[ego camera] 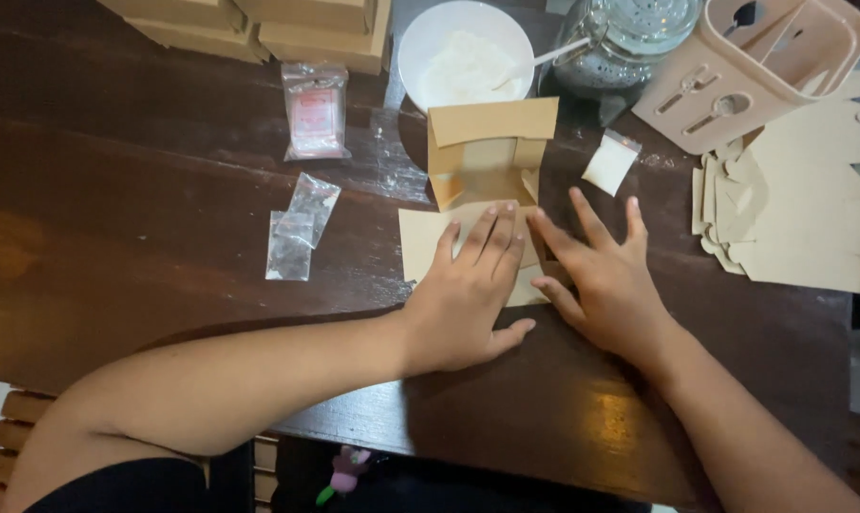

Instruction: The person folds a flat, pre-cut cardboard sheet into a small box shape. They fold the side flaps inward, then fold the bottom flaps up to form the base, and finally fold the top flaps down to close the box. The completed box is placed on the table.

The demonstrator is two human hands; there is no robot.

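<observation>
While both hands lie flat with fingers spread, the left hand (468, 294) and the right hand (605, 280) press side by side on a tan cardboard box blank (487, 166), gripping nothing. It lies on the dark wooden table (145, 190), its far flaps standing up. A white bowl (465, 47) is behind it, small clear bags (297, 233) at left, flat blanks (800, 209) at right

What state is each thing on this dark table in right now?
Cardboard box blank: partly folded, far flap standing up, near part flat.
Left hand: flat, pressing the blank.
Right hand: flat, fingers spread on the blank.
White bowl: holds white powder, spoon in it.
Small white sachet: filled, lying flat.
Clear bags: look empty.
Stack of flat blanks: unfolded.
</observation>
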